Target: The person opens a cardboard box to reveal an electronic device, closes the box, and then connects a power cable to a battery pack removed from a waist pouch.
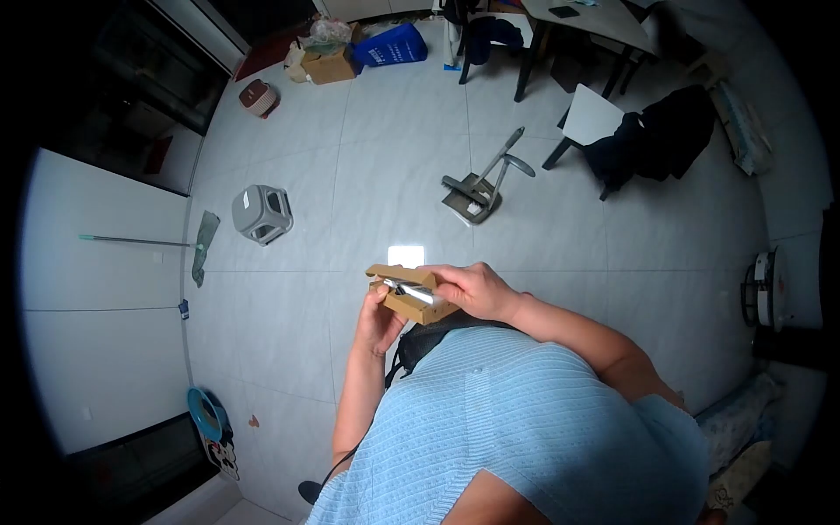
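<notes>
Above the tiled floor [367, 232], before the blue top [490, 394], a partly opened cardboard box [413, 309] was held. Its left end was clamped in the left grip [378, 322]; its right end was touched by the right grip [477, 290], whose closure could not be told. A shiny white item [415, 291] was exposed inside. Beyond, a grey stool [254, 210] was seen.

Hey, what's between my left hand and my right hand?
In the head view, a small open cardboard box lies between your left hand and right hand, with something white and silvery showing inside.
</notes>
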The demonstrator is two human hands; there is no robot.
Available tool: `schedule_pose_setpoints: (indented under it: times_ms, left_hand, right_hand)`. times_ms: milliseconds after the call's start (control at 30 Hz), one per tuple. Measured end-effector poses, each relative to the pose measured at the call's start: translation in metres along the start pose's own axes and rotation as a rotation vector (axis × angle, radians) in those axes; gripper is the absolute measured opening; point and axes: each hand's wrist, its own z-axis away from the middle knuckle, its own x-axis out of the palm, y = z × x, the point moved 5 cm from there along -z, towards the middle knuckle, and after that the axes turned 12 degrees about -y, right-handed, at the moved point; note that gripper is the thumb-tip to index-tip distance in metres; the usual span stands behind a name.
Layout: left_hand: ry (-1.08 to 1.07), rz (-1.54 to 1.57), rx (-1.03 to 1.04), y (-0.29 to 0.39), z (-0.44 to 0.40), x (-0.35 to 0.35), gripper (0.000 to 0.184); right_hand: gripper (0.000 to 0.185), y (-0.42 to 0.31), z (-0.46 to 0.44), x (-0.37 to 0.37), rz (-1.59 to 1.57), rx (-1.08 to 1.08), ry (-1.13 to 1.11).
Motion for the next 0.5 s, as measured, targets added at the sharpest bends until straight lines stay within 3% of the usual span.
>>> schedule_pose_setpoints:
  times_ms: [67,100,233,433,500]
  left_hand:
    - [-0.025,-0.004,0.009,0.0,-0.001,0.0,0.05]
    - [-0.014,-0.028,0.011,0.002,-0.001,0.004,0.052]
    - [0.025,-0.07,0.033,0.006,-0.002,0.011,0.056]
    - [0.031,-0.081,0.042,0.006,-0.005,0.0,0.055]
    - [0.024,-0.086,0.039,0.006,-0.006,0.0,0.054]
  right_hand:
    - [0.028,0.01,0.003,-0.001,0.01,0.153,0.061]
    - [0.022,0.006,0.003,-0.002,-0.027,0.087,0.156]
    - [0.028,0.03,0.006,0.002,-0.187,0.266,0.26]
    - [0.033,0.034,0.006,0.006,-0.329,0.287,0.036]
    - [0.033,0.034,0.006,0.005,-0.344,0.244,0.054]
